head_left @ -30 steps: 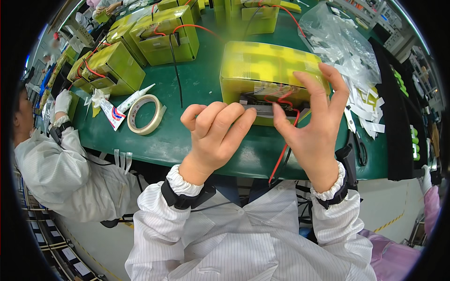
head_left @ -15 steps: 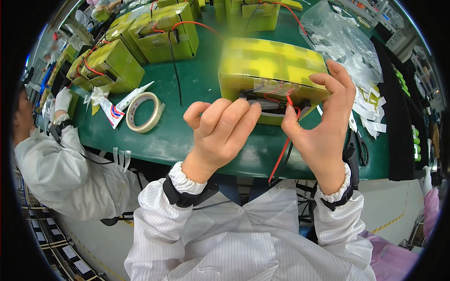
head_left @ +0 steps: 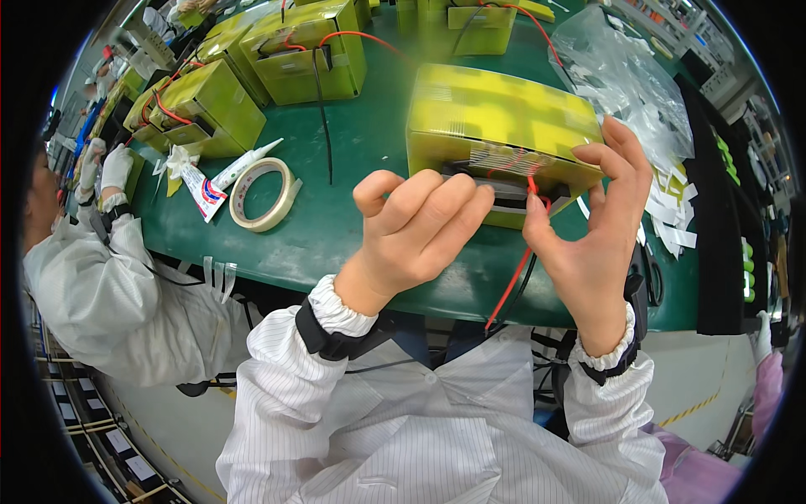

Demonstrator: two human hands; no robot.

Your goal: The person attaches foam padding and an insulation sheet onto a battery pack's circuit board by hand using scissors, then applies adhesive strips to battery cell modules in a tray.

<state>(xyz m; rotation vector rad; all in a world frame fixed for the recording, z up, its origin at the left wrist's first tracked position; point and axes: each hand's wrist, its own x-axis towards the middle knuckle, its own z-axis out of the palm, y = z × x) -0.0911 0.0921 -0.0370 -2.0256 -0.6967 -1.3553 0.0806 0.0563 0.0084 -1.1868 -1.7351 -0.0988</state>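
A yellow block-shaped battery pack [head_left: 504,109], wrapped in clear film, stands at the table's near side. My left hand [head_left: 420,223] is closed against its front face, fingers curled in a row and fingertips beside a grey strip [head_left: 510,202]. What those fingers pinch, if anything, is hidden. My right hand [head_left: 592,227] grips the pack's right end, its thumb at the front by a red wire [head_left: 510,290] and the other fingers spread at the side and top corner. Red and black leads hang from the front toward the table edge.
Several similar packs [head_left: 306,63] stand at the back left with loose leads. A tape roll [head_left: 264,196] and a glue tube [head_left: 202,191] lie left. Plastic film [head_left: 621,76], white strips [head_left: 669,218] and scissors [head_left: 651,273] lie right. A gloved co-worker [head_left: 101,294] sits at left.
My left fingers have slid slightly right along the pack's front. My right hand keeps its hold. The whole view has shifted a little, and a second co-worker's glove now shows.
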